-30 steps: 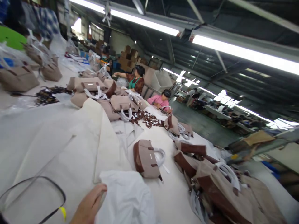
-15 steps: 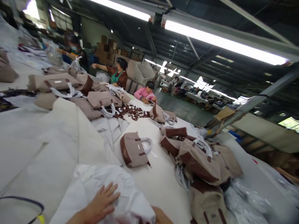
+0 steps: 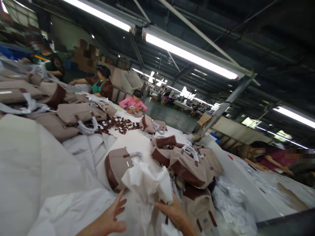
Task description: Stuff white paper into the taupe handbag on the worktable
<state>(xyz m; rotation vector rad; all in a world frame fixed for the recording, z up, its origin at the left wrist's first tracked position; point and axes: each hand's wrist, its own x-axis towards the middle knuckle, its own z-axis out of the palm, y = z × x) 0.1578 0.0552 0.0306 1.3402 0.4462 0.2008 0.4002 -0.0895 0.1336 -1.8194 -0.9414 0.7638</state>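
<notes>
Standing beside this long white surface (image 3: 137, 139), I see only the head view to go by. The left hand (image 3: 108, 219) lies low in the picture with its fingers (image 3: 120, 205) spread wide, palm down on a white cloth bag (image 3: 73, 211) that is spread flat across the near end. Its grip is open, pinching nothing. The right hand (image 3: 173, 209) sits just beside it, knuckles up, with its grip pressed together on a bunch of crumpled white wrapping (image 3: 147, 182), which rises in a loose peak above the fist. That wrapping stands directly in front of a beige handbag (image 3: 116, 164) with a dark brown end panel and white-wrapped handles; the handbag lies on its side on the surface, and the wrapping covers its near corner. Whether they touch I cannot tell.

To the right of the hands a heap of similar handbags (image 3: 189, 165) slumps near the edge of the surface, some lying over others. Farther up the surface lies a scatter of brown straps (image 3: 119, 123), and beyond it more beige bags (image 3: 78, 113) lie on the left. Three seated people work at the far end, one in a pink top (image 3: 133, 102). Bright tube lights (image 3: 189, 55) run overhead.
</notes>
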